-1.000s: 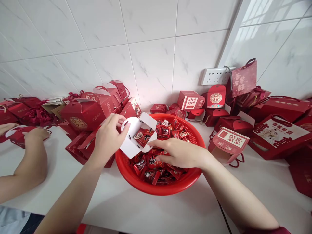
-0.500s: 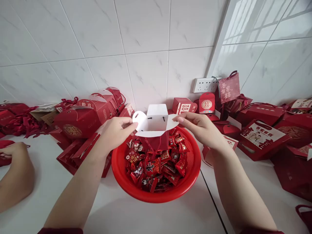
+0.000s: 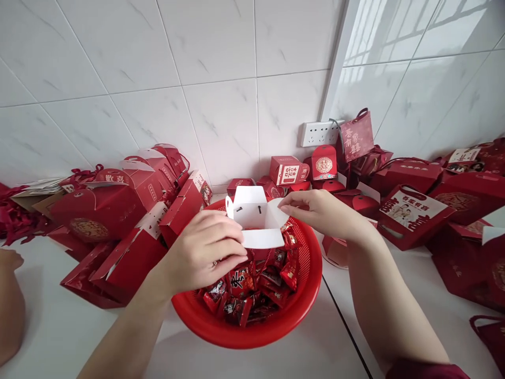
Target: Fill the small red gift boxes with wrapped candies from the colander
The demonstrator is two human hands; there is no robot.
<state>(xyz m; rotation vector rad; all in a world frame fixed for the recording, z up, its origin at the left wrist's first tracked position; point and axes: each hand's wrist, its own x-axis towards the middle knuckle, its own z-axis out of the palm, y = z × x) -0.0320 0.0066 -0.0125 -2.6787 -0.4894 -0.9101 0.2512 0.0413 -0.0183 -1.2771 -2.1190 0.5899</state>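
Observation:
A box (image 3: 263,238) with white inner flaps stands unfolded at its top over the red basket (image 3: 252,339). Red-wrapped sweets (image 3: 272,279) fill the basket in front of and beside the box. My left hand (image 3: 211,247) lies against the left side of the box, its fingers bent round that side, their tips above the sweets. Between the thumb and fingers of my right hand (image 3: 311,208) is the white right flap. Two dark slots or cord ends show on the inner back wall; the bottom of the box is mostly hidden.
Red gift boxes (image 3: 98,210) are piled at the left, more boxes (image 3: 418,210) at the right. A wall socket (image 3: 319,133) sits behind a small upright bag (image 3: 357,136). Another person's hand (image 3: 11,260) shows at the left edge.
My left hand has left the left flap and moved down round the box's side. The box sits lower in the basket. The view has shifted, and the other person's hand is nearer the edge.

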